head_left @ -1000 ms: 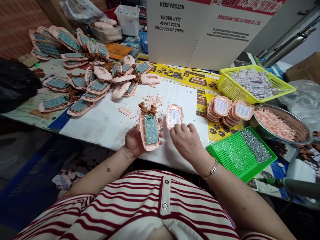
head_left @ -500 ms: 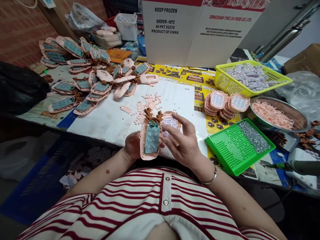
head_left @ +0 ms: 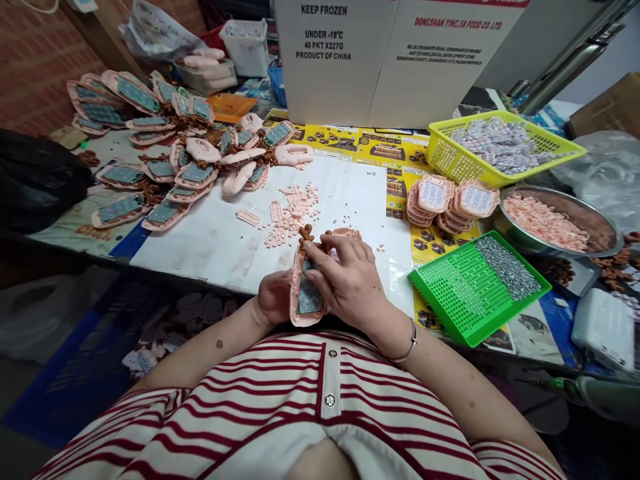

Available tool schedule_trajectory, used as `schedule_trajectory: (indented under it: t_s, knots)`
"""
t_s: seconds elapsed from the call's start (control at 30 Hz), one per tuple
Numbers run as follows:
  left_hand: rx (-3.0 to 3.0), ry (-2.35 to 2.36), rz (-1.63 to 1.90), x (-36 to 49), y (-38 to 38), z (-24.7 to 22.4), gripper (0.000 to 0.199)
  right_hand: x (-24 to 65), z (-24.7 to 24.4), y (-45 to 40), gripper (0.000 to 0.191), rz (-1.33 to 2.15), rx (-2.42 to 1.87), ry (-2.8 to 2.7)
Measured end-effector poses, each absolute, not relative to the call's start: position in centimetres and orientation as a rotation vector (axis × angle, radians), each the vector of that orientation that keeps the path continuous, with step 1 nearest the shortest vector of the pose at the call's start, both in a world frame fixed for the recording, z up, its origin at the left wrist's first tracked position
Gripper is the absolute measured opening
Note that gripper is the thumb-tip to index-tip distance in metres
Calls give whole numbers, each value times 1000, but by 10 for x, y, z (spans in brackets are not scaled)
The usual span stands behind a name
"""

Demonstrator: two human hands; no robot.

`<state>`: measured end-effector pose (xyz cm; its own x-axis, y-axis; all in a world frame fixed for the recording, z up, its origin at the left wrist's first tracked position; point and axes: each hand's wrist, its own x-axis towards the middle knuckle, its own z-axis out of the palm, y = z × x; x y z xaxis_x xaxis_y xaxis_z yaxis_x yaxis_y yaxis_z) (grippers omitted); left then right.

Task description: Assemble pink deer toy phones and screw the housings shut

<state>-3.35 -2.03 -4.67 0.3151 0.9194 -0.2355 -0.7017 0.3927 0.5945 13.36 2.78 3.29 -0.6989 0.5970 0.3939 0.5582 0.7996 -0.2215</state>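
A pink plastic toy shell half [head_left: 295, 313] rests in my left hand [head_left: 273, 297], whose fingers wrap its left side and underside. Inside the shell lies a grey-green circuit board [head_left: 309, 293], and a brown antler piece [head_left: 306, 233] sticks out of its top. My right hand [head_left: 353, 280] is closed over the shell's upper right, with thumb and forefinger bent onto the top of the board. Those fingers hide the wires and most of the second antler. Behind the right hand, a pink keypad piece [head_left: 350, 233] lies on the white sheet, partly covered.
Similar shells with boards [head_left: 195, 175] crowd the left. Small pink buttons [head_left: 285, 230] lie scattered ahead. To the right are stacked keypad pieces [head_left: 434, 193], a green tray [head_left: 440, 280] of screws, a yellow basket [head_left: 450, 163], a metal bowl [head_left: 607, 248] and an electric screwdriver [head_left: 595, 393].
My right hand has moved from beside the shell onto its top, and its spread fingers have closed. The shell has turned slightly. The screwdriver at the right now hangs lower.
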Motion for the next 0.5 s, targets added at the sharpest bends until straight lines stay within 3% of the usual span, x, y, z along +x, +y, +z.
schedule_trajectory:
  t_s: [0.23,0.4,0.5]
  knots:
    - [462,478,1085,-32,-19,-31,68,148,33,39,48,541,-1000,-1895]
    - [428,429,1103,-31,-15,-26,83,161,16,43,66,1563,-993,-1656]
    - [451,420,1053,-32,-15,-25,88,163,3,39,76,1907,-794,-1577]
